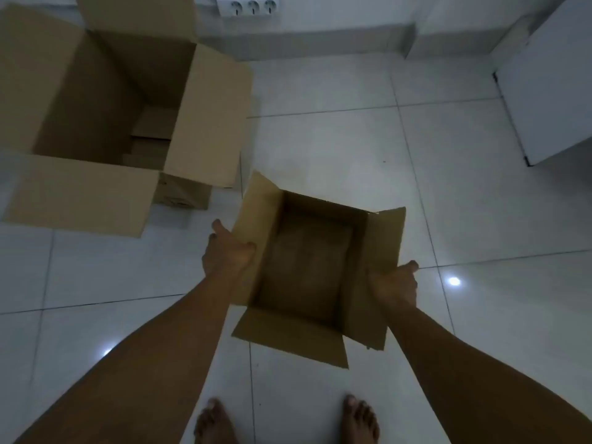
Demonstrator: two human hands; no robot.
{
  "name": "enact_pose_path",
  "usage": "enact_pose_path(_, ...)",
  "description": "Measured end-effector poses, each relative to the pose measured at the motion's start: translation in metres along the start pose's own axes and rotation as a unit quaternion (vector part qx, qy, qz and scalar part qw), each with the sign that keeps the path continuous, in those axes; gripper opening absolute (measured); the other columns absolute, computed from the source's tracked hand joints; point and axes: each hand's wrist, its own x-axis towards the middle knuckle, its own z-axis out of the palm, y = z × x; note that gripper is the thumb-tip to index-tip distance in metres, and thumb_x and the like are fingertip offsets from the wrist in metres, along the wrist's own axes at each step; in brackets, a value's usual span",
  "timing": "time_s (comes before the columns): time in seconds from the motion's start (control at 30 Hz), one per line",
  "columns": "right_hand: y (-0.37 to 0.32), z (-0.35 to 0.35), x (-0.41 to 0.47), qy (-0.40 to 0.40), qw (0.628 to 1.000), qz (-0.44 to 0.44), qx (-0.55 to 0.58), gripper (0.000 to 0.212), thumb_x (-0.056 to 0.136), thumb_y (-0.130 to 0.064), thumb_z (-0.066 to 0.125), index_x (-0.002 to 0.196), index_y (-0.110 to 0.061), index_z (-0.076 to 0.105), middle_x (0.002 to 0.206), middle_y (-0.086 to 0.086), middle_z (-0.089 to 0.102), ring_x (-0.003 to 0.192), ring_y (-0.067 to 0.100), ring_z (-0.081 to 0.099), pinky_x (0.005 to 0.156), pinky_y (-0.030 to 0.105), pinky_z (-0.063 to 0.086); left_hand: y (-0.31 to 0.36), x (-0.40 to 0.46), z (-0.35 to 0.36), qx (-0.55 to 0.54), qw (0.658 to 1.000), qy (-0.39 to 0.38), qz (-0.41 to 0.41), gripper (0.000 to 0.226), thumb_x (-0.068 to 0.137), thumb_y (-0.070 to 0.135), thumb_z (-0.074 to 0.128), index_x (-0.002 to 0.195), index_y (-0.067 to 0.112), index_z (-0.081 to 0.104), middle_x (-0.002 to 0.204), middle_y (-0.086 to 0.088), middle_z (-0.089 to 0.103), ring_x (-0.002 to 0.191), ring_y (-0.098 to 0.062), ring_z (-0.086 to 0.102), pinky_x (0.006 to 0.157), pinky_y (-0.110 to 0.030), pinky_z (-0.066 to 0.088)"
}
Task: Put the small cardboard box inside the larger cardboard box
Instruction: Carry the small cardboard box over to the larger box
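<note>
The small cardboard box (307, 264) is open-topped with its flaps spread out, and it is empty. My left hand (226, 248) grips its left side and my right hand (395, 285) grips its right flap. Whether it rests on the floor or is lifted, I cannot tell. The larger cardboard box (205, 116) stands on the floor at the upper left, open, with all flaps folded outward. Its inside is dark, with some flat cardboard pieces at the bottom. The small box is to the right of and nearer than the large one, apart from it.
White tiled floor (464, 203) all around. My bare feet (214, 421) stand at the bottom edge. A white cabinet or door panel (551, 91) stands at the right. A wall with a socket strip (251, 6) runs along the top.
</note>
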Motion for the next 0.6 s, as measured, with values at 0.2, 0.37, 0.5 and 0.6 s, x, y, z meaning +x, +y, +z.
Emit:
enact_pose_path(0.2,0.018,0.013,0.026,-0.031,0.998,-0.052,0.034,0.036,0.096,-0.025,0.062,0.127,-0.007,0.06,0.116,0.015,0.069,0.097,0.034,0.067,0.091,0.05,0.055,-0.017,0.027,0.011,-0.083,0.992,-0.096,0.014,0.039,0.089,0.043,0.066,0.116,0.015,0.069,0.102,-0.004,0.07,0.089,-0.023,0.067,0.079,-0.037,0.055)
enact_pose_path(0.37,0.027,0.019,0.029,-0.057,0.989,-0.13,0.035,0.028,0.099,-0.022,0.056,0.124,-0.013,0.066,0.105,0.007,0.073,0.071,0.013,0.064,0.068,0.032,0.055,-0.022,0.032,0.019,-0.138,0.981,-0.134,0.025,0.048,0.097,0.041,0.059,0.138,0.018,0.058,0.114,-0.001,0.067,0.1,-0.024,0.065,0.088,-0.04,0.052)
enact_pose_path(0.5,0.026,0.026,0.025,-0.054,0.988,-0.143,0.013,0.031,0.1,-0.025,0.054,0.126,-0.012,0.066,0.109,0.011,0.074,0.072,0.017,0.069,0.06,0.025,0.053,-0.014,0.022,0.023,-0.1,0.984,-0.135,0.055,0.043,0.1,0.04,0.053,0.137,0.019,0.059,0.121,-0.005,0.068,0.103,-0.023,0.063,0.091,-0.04,0.05)
enact_pose_path(0.6,0.021,0.023,0.018,-0.059,0.988,-0.146,-0.004,0.032,0.101,-0.026,0.053,0.127,-0.013,0.066,0.11,0.011,0.074,0.072,0.018,0.07,0.059,0.027,0.055,-0.01,0.009,0.021,-0.072,0.986,-0.128,0.074,0.038,0.103,0.037,0.049,0.134,0.017,0.06,0.111,-0.005,0.067,0.087,-0.015,0.061,0.08,-0.034,0.046)
